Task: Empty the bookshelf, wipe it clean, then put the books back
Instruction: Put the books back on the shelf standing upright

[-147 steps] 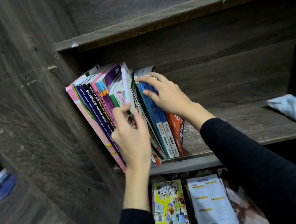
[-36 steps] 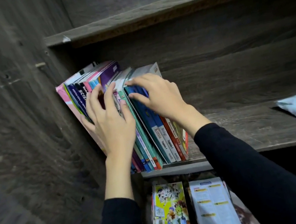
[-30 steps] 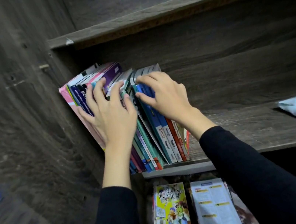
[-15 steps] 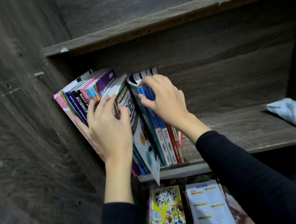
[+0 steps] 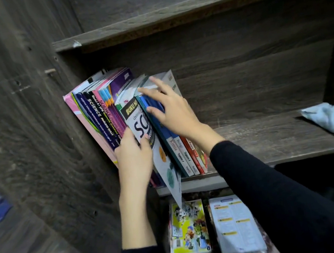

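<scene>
White book half behind blue books

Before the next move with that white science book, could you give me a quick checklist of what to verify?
1. Left hand grips the white science book: ok.
2. Right hand presses the blue books aside: ok.
3. Science book fully on the shelf: not ok, its lower corner hangs past the front edge.
4. Left books lean on the side wall: ok.
5. Cloth apart from the books: ok, far right.
6. Room in the gap behind: cannot tell.
</scene>
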Action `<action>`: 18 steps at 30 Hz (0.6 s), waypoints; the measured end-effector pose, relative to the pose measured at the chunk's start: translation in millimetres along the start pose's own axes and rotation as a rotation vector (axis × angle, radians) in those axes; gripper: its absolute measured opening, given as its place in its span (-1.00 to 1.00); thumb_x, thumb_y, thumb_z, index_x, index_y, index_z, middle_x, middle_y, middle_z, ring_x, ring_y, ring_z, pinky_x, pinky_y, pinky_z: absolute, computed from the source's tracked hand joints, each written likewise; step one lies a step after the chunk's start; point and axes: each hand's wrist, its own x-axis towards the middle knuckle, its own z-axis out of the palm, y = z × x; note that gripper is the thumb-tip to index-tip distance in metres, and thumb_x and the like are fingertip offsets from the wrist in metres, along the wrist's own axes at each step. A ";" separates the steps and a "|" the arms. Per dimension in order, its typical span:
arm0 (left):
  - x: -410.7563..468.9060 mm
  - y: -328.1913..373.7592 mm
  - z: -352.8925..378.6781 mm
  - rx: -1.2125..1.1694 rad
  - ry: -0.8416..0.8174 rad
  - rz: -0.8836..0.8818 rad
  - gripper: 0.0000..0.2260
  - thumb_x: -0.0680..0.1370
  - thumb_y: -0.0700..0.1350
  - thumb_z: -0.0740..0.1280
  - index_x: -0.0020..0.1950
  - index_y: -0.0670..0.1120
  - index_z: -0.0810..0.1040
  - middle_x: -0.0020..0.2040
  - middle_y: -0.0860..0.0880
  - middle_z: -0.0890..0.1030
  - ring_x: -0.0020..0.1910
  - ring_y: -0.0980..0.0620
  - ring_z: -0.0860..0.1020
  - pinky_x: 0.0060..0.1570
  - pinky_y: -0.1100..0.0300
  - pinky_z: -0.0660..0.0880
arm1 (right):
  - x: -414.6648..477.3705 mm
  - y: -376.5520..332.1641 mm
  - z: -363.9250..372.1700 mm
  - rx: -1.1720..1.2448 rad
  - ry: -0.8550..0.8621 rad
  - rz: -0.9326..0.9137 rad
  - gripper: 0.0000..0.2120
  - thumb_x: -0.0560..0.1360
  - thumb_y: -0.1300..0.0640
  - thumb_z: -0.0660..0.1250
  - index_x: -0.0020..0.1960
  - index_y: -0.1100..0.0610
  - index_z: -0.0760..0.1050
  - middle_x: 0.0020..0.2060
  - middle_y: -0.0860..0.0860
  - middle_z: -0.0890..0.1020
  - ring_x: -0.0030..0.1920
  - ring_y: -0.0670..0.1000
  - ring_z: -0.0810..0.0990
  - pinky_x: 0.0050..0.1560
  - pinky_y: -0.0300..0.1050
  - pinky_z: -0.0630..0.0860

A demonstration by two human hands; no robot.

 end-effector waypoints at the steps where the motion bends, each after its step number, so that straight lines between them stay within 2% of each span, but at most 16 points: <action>1: -0.2 0.6 -1.7 -0.008 0.001 0.010 -0.80 0.58 -0.19 0.24 0.20 -0.11 0.47 0.12 -0.11 0.59 0.14 -0.18 0.48 0.15 -0.06 0.44 | -13.6 1.6 0.4 0.086 -0.008 0.035 -0.44 0.56 0.11 0.29 0.50 -0.03 0.20 0.53 0.03 0.12 0.48 0.05 0.19 0.29 -0.09 0.25; 2: -0.5 0.8 -3.6 -0.024 0.001 0.022 -0.82 0.58 -0.19 0.24 0.17 -0.10 0.47 0.08 -0.09 0.60 0.12 -0.16 0.50 0.13 -0.02 0.44 | -31.7 3.3 2.4 0.172 0.000 0.068 -0.37 0.55 0.09 0.31 0.53 -0.04 0.11 0.54 0.01 0.04 0.51 0.02 0.11 0.33 -0.10 0.17; 4: -2.1 -0.4 -5.9 -0.055 -0.009 0.044 -0.90 0.57 -0.18 0.26 0.07 -0.06 0.47 -0.07 -0.11 0.60 -0.01 -0.17 0.54 0.01 0.04 0.46 | -76.1 7.5 13.2 0.248 0.022 0.095 -0.30 0.50 0.00 0.34 0.53 -0.03 0.07 0.53 -0.04 0.04 0.51 -0.08 0.05 0.41 -0.16 0.07; 6: -2.0 -2.6 -6.0 -0.104 -0.029 0.060 -0.94 0.56 -0.14 0.28 -0.03 0.03 0.46 -0.12 -0.22 0.59 -0.09 -0.21 0.56 -0.01 -0.07 0.51 | -114.5 12.5 27.2 0.226 -0.018 0.125 -0.25 0.44 -0.16 0.35 0.52 -0.04 0.10 0.50 -0.11 0.07 0.50 -0.17 0.04 0.42 -0.28 0.04; 8: -3.3 -3.2 -5.4 -0.160 -0.052 0.071 -0.92 0.51 -0.04 0.27 -0.10 0.16 0.44 -0.10 -0.25 0.60 -0.12 -0.24 0.58 -0.06 -0.21 0.54 | -135.1 13.0 35.3 0.196 -0.166 0.163 -0.17 0.41 -0.25 0.36 0.53 -0.06 0.05 0.51 -0.11 0.07 0.49 -0.20 0.01 0.45 -0.26 0.02; 10: -7.2 -0.1 -6.2 -0.198 -0.071 0.087 -0.89 0.48 -0.03 0.25 -0.13 0.22 0.45 -0.09 -0.25 0.61 -0.13 -0.24 0.60 -0.11 -0.19 0.57 | -144.1 7.8 35.5 0.221 -0.307 0.179 -0.19 0.47 -0.11 0.37 0.54 -0.07 -0.04 0.52 -0.09 0.13 0.46 -0.23 0.05 0.43 -0.34 -0.01; 12: -9.8 9.2 -8.7 -0.255 -0.070 0.092 -0.82 0.54 -0.14 0.27 -0.15 0.15 0.46 -0.08 -0.28 0.61 -0.13 -0.23 0.62 -0.21 -0.04 0.61 | -148.2 0.8 32.1 0.241 -0.281 0.177 -0.30 0.54 0.16 0.27 0.55 0.00 -0.03 0.48 -0.01 0.26 0.45 -0.12 0.21 0.39 -0.40 0.02; 13: -10.1 13.0 -9.4 -0.276 -0.065 0.095 -0.79 0.56 -0.19 0.27 -0.15 0.12 0.45 -0.08 -0.28 0.61 -0.12 -0.21 0.63 -0.27 0.04 0.60 | -151.3 -3.8 29.5 0.233 -0.237 0.187 -0.33 0.52 0.24 0.20 0.55 0.03 0.00 0.42 0.06 0.37 0.37 -0.04 0.37 0.34 -0.34 0.13; 14: -11.0 17.1 -10.6 -0.298 -0.057 0.108 -0.78 0.57 -0.22 0.26 -0.15 0.11 0.45 -0.12 -0.23 0.63 -0.13 -0.17 0.64 -0.30 0.08 0.59 | -154.6 -9.2 25.4 0.217 -0.191 0.196 -0.34 0.49 0.25 0.14 0.54 0.04 0.02 0.31 0.12 0.49 0.18 0.01 0.51 0.23 -0.27 0.28; 15: -12.9 22.3 -13.0 -0.322 -0.048 0.126 -0.78 0.56 -0.23 0.27 -0.15 0.10 0.46 -0.18 -0.12 0.66 -0.17 -0.11 0.65 -0.31 0.08 0.59 | -158.4 -14.3 21.3 0.195 -0.145 0.190 -0.36 0.48 0.22 0.09 0.54 0.03 0.03 0.20 0.16 0.56 -0.01 0.02 0.56 0.06 -0.20 0.37; 16: -16.5 29.3 -15.5 -0.347 -0.047 0.149 -0.78 0.56 -0.23 0.28 -0.14 0.10 0.47 -0.22 0.00 0.67 -0.21 -0.05 0.66 -0.31 0.05 0.60 | -163.1 -18.2 16.1 0.179 -0.095 0.173 -0.37 0.48 0.19 0.06 0.53 0.04 0.05 0.16 0.17 0.58 -0.10 0.05 0.56 -0.02 -0.16 0.40; 18: -25.5 45.5 -20.0 -0.400 -0.058 0.195 -0.84 0.55 -0.21 0.30 -0.12 0.06 0.49 -0.26 0.03 0.68 -0.26 -0.02 0.67 -0.27 -0.06 0.61 | -172.4 -22.2 1.5 0.181 0.018 0.119 -0.39 0.48 0.19 0.04 0.53 0.08 0.13 0.19 0.16 0.58 -0.08 -0.02 0.55 0.00 -0.27 0.40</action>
